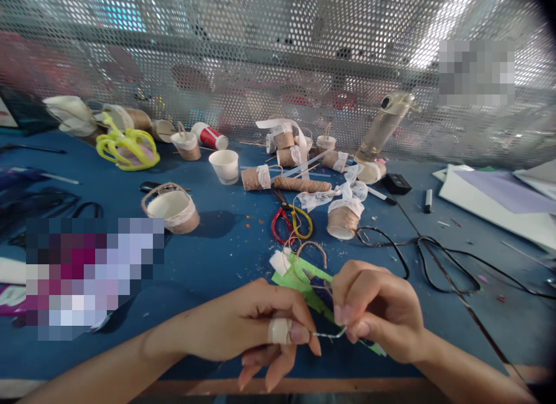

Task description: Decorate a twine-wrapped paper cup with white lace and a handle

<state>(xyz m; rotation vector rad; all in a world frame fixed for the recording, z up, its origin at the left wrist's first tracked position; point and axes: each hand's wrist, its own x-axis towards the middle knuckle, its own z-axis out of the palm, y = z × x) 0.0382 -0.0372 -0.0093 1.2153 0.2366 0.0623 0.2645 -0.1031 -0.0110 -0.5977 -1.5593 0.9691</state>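
A short piece of twisted wire [329,335] stretches between my two hands near the table's front edge. My left hand [264,328], with a bandage round its thumb, pinches one end. My right hand [376,314] pinches the other end between thumb and fingers. Just behind lie pliers [320,288] with dark blue handles, partly hidden by my right hand, on a green sheet [295,273]. Farther back, scissors [292,221] with one red and one yellow handle rest on the table. A twine-wrapped cup with lace [344,218] sits to their right.
A twine-wrapped basket [171,208] and a white paper cup [225,166] stand to the left. A twine roll [303,185] lies behind the scissors. Black cable [452,253] loops across the right. Papers [499,201] lie at far right, and a perforated metal screen [260,56] borders the back.
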